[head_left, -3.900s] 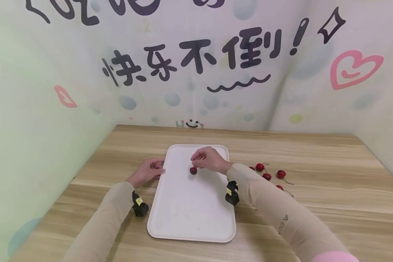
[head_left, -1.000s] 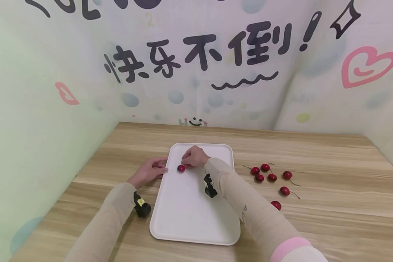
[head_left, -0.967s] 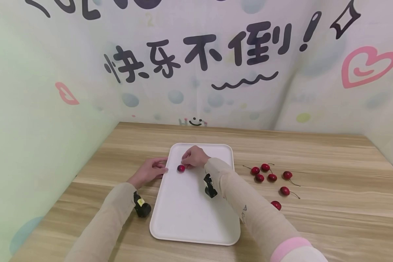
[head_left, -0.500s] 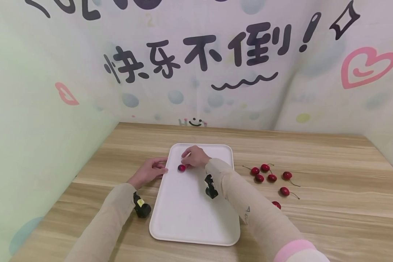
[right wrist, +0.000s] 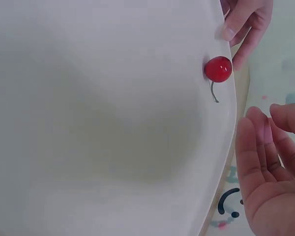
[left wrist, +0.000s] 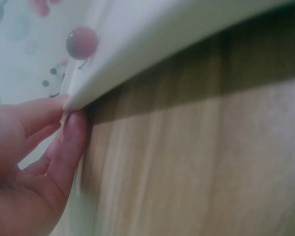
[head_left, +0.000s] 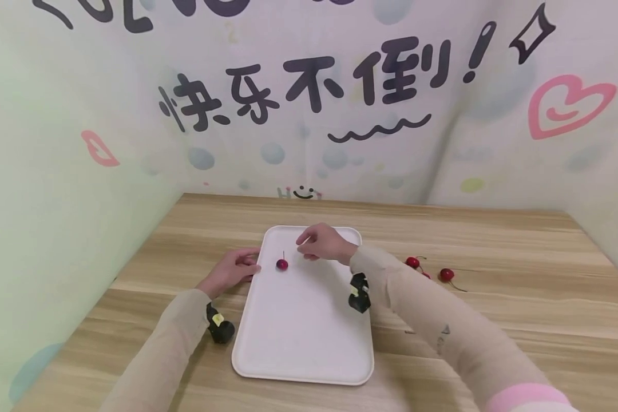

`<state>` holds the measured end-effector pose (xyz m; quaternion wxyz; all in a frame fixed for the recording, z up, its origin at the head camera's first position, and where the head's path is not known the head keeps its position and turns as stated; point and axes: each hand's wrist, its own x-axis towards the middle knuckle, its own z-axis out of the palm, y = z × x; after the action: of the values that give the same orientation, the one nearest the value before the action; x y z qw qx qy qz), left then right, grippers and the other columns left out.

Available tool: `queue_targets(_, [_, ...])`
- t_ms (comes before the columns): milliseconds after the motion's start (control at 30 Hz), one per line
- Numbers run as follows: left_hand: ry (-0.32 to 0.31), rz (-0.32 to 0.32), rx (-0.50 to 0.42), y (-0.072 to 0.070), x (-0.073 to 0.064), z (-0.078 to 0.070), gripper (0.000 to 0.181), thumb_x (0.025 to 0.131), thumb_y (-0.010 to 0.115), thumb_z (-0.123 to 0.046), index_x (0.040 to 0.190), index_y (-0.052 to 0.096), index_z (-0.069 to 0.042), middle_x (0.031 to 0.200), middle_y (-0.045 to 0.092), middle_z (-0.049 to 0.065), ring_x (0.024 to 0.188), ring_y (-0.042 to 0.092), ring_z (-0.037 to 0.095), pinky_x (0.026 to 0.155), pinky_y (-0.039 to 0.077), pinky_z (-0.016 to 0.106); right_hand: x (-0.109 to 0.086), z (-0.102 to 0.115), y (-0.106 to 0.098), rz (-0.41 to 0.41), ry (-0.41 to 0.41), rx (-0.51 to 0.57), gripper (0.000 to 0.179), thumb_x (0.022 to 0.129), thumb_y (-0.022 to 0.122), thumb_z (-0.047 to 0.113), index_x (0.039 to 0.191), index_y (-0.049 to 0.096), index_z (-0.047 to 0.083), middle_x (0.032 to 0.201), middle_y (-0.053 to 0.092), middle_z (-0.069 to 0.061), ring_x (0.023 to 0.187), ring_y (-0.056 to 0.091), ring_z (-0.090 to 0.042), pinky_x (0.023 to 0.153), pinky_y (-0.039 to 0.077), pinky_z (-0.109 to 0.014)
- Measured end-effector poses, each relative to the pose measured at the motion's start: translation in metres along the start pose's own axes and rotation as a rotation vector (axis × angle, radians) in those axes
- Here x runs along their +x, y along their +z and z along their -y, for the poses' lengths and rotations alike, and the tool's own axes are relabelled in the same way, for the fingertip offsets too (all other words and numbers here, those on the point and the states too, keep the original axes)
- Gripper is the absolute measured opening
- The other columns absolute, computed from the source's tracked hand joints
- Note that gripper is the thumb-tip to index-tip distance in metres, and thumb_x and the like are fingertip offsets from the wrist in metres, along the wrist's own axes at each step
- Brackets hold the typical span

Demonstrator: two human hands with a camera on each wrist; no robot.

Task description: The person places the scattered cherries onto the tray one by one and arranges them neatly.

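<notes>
A red cherry [head_left: 282,265] with its stem pointing up lies on the white tray [head_left: 304,337], close to the left rim. My right hand [head_left: 323,243] hovers over the tray's far part, right of that cherry, fingers loosely bent and nothing between them. In the right wrist view, a gap shows between this hand's thumb and fingers, beyond the tray rim. My left hand [head_left: 232,269] holds the tray's left edge; the left wrist view shows the rim pinched between the digits of that hand [left wrist: 44,147], just below the cherry [left wrist: 81,43].
On the wooden table [head_left: 494,240], right of the tray, lie more stemmed cherries, among them one cherry [head_left: 412,262] and another cherry [head_left: 446,274]. My right sleeve [head_left: 443,320] covers part of that area. A printed cloth wall [head_left: 298,114] stands behind the table.
My right hand has carried a cherry left across the tray, let it go near the left rim, and moved back up and right. The left hand stays at the tray edge.
</notes>
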<state>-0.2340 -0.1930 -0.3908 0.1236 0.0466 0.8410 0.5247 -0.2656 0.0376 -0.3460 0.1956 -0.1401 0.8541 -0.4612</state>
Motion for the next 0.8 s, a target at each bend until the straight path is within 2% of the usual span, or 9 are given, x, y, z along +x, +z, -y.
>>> queue_targets(233, [0.011, -0.001, -0.005, 0.000, 0.001, 0.003, 0.045, 0.084, 0.056, 0.002, 0.127, 0.042, 0.006, 0.092, 0.056, 0.017, 0.075, 0.056, 0.013, 0.069, 0.052, 0.027, -0.034, -0.015, -0.030, 0.001, -0.078, -0.004, 0.024, 0.085, 0.058, 0.007, 0.105, 0.058, -0.007, 0.087, 0.060, -0.019, 0.077, 0.059, -0.026, 0.065, 0.052, -0.026])
queue_targets(367, [0.014, -0.008, 0.004, 0.001, 0.001, 0.003, 0.045, 0.084, 0.056, 0.001, 0.126, 0.043, 0.006, 0.092, 0.056, 0.017, 0.075, 0.056, 0.013, 0.069, 0.052, 0.027, -0.054, -0.027, -0.045, -0.003, -0.094, 0.006, 0.025, 0.086, 0.057, 0.008, 0.106, 0.057, -0.007, 0.092, 0.059, -0.021, 0.077, 0.059, -0.024, 0.067, 0.052, -0.028])
queue_targets(600, [0.010, -0.014, 0.011, 0.000, -0.001, 0.003, 0.045, 0.084, 0.057, 0.001, 0.126, 0.043, 0.006, 0.094, 0.057, 0.018, 0.076, 0.056, 0.014, 0.069, 0.052, 0.027, -0.084, -0.052, -0.059, -0.003, -0.080, -0.010, 0.026, 0.085, 0.059, 0.012, 0.105, 0.058, -0.005, 0.090, 0.060, -0.017, 0.078, 0.057, -0.026, 0.070, 0.051, -0.036])
queue_targets(800, [0.025, -0.020, 0.016, 0.000, -0.001, 0.003, 0.045, 0.083, 0.057, 0.001, 0.126, 0.043, 0.007, 0.093, 0.057, 0.018, 0.077, 0.056, 0.015, 0.070, 0.052, 0.027, -0.096, -0.071, -0.076, -0.072, -0.100, -0.069, 0.024, 0.085, 0.059, 0.013, 0.103, 0.060, -0.003, 0.087, 0.060, -0.011, 0.073, 0.055, -0.027, 0.063, 0.051, -0.033])
